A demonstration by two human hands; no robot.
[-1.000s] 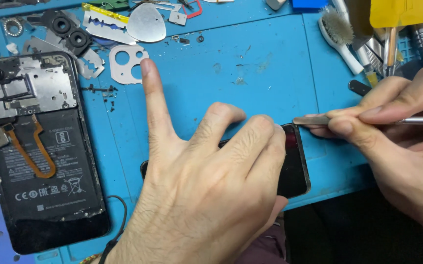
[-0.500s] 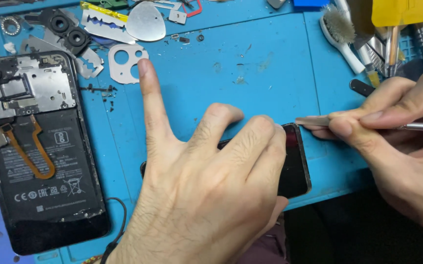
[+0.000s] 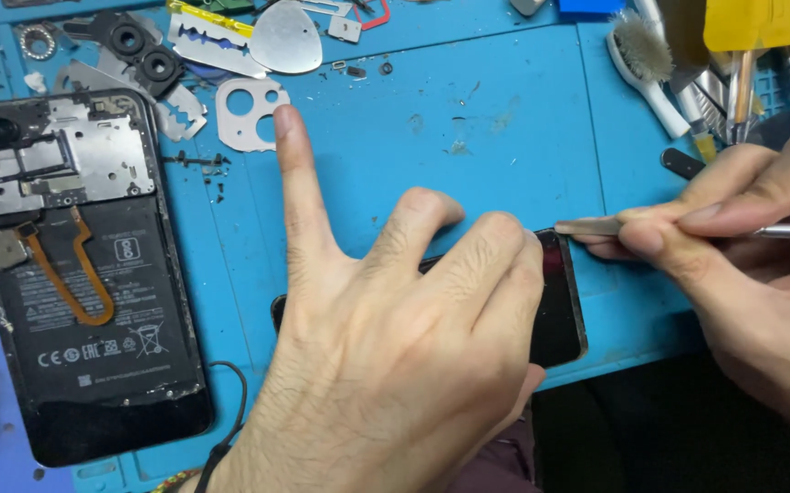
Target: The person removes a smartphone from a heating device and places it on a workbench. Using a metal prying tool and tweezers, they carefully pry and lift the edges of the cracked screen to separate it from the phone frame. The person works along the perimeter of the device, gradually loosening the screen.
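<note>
Left hand [image 3: 395, 365], fingers spread, presses the glossy black screen panel [image 3: 561, 301] flat on the blue mat [image 3: 504, 119]. Right hand [image 3: 732, 265] grip pinches slim metal tweezers [image 3: 596, 225] at the panel's corner. Opened phone [image 3: 75, 274], with battery and orange flex cable inside, lies left.

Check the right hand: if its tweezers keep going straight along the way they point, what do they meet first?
The right hand points its tweezers leftward, tip at the top corner of the dark phone panel. Straight on, they would likely meet the left hand, whose fingertips press that panel; relative height is unclear.
</note>
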